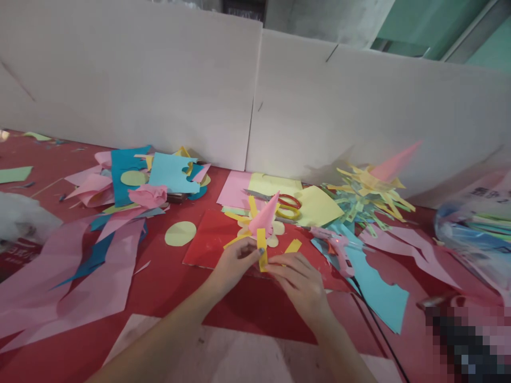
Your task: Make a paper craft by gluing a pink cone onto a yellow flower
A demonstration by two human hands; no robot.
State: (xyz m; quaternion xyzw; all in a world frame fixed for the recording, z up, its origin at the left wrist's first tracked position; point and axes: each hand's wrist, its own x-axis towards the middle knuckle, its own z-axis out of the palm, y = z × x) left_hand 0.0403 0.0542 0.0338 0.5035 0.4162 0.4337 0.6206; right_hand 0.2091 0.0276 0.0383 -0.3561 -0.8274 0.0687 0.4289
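A yellow paper strip (262, 251) stands upright between my hands. My left hand (236, 260) pinches it from the left, its thumb on the strip. From the right, my right hand (297, 281) holds its lower end between closed fingertips. Just behind the strip, a pink paper cone (264, 217) points up and right, with pale rounded petals and yellow strips around its base. It rests on a red board (209, 239). Another short yellow piece (293, 246) lies beside it, above my right hand.
Scissors with red handles (289, 201) lie behind the cone. A pink glue gun (338, 251) with a black cord is at right. Beyond it stands a pink-tipped fringed paper piece (367, 183). Pink and blue paper scraps (98, 260) cover the left side. A white partition (191, 90) closes the back.
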